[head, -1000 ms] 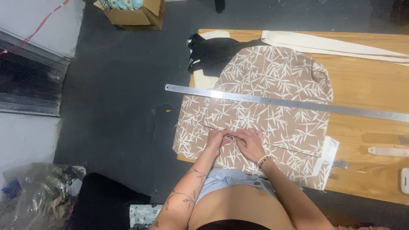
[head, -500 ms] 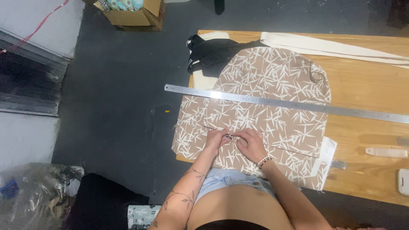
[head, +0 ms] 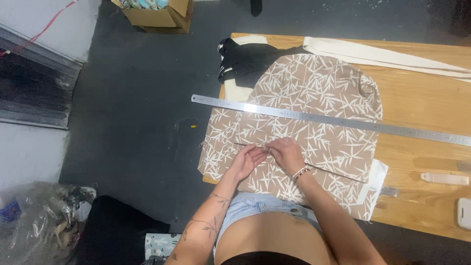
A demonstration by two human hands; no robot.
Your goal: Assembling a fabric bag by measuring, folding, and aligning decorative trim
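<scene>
On the counter, both hands pinch the brown leafy cloth: left hand, right hand. A hard tug could slide the long ruler crooked.

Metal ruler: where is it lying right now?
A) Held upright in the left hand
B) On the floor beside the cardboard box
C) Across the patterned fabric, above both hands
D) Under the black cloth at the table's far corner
C: the metal ruler lies flat across the tan leaf-print fabric, beyond the left hand and right hand, which rest on the fabric's nearer edge.
</scene>
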